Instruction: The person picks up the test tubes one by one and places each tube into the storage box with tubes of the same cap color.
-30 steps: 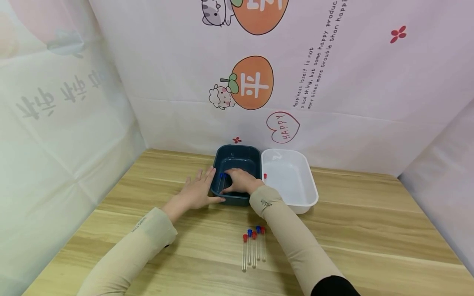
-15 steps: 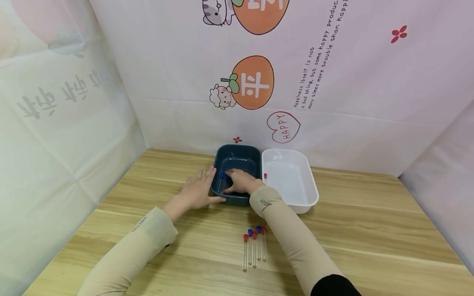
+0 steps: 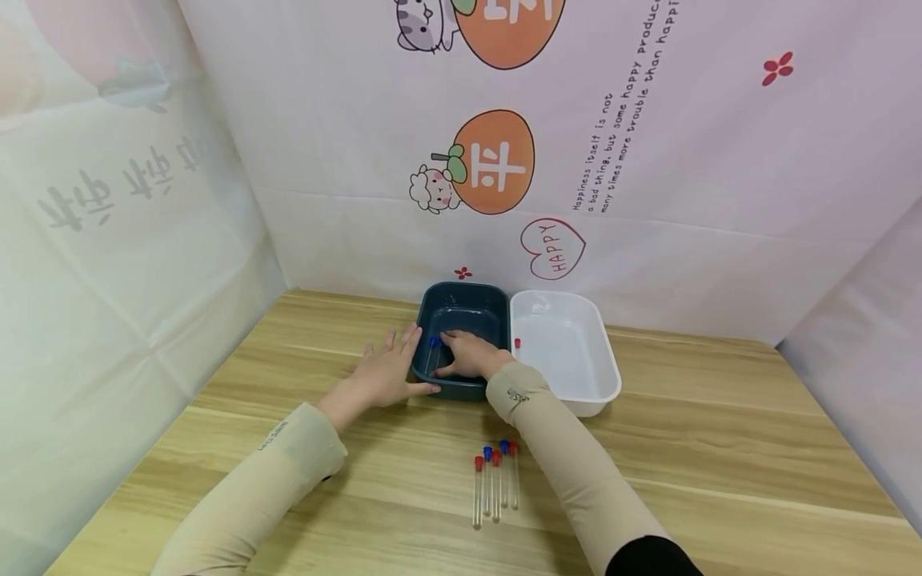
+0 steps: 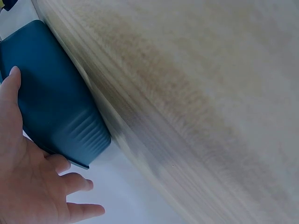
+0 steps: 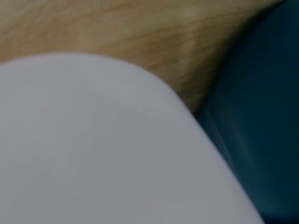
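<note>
In the head view my left hand (image 3: 385, 374) spreads against the near left corner of a dark teal bin (image 3: 471, 293). The left wrist view shows that hand (image 4: 32, 186) with thumb and fingers apart against the bin's outer wall (image 4: 51, 88). My right hand (image 3: 468, 354) reaches down inside the bin, thumb and forefinger wide apart. Beside those fingertips a test tube with a blue cap (image 3: 435, 342) lies along the bin's left side. Whether the fingertips touch it is hard to see. The remaining right fingers are hidden.
A white bin (image 3: 565, 352) stands against the teal one on the right, with a red cap (image 3: 517, 343) showing at its left side. Several test tubes (image 3: 495, 488) with red or blue caps lie on the wooden table (image 3: 720, 448) in front. A printed cloth (image 3: 346, 240) hangs behind.
</note>
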Available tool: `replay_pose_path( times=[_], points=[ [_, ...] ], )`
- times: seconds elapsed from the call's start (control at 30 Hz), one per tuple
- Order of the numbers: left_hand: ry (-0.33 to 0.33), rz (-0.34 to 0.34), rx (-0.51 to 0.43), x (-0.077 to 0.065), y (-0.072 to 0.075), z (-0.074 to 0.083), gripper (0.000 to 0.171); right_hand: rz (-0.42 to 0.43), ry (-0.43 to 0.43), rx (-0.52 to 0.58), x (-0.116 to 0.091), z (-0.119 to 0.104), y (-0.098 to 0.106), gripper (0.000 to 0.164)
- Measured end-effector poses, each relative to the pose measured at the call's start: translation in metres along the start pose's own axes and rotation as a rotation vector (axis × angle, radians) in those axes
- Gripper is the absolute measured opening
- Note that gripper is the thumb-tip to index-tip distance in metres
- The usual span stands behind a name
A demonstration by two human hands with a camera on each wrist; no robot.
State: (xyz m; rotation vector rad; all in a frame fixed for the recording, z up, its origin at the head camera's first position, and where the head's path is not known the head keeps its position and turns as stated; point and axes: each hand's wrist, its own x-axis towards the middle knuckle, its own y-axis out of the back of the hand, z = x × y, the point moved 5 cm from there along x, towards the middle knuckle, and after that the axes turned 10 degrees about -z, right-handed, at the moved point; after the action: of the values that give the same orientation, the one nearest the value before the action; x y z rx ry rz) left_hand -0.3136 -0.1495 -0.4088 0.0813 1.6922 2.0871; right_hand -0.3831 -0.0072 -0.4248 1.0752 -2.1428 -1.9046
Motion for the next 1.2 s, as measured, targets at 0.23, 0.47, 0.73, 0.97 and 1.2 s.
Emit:
replay_pose_path(
  times=[0.23, 0.47, 0.73, 0.97, 1.2],
  points=[
    [0.001, -0.011, 0.001, 0.001, -0.002, 0.001, 0.112, 0.014, 0.005, 0.016, -0.004, 0.003, 0.000, 0.094],
    [0.000, -0.005, 0.002, 0.001, -0.001, 0.001, 0.111, 0.030, 0.018, 0.022, -0.007, 0.005, 0.005, 0.095],
    [0.010, -0.010, 0.017, 0.001, -0.003, 0.001, 0.111, 0.046, 0.033, 0.034, -0.015, 0.001, 0.010, 0.092],
    [0.010, -0.010, 0.016, 0.003, -0.003, 0.000, 0.111, 0.070, 0.061, 0.016, -0.025, -0.004, 0.019, 0.089],
    [0.014, -0.005, 0.017, 0.001, -0.001, 0.001, 0.110, 0.103, 0.120, -0.014, -0.038, -0.011, 0.027, 0.088]
  ],
)
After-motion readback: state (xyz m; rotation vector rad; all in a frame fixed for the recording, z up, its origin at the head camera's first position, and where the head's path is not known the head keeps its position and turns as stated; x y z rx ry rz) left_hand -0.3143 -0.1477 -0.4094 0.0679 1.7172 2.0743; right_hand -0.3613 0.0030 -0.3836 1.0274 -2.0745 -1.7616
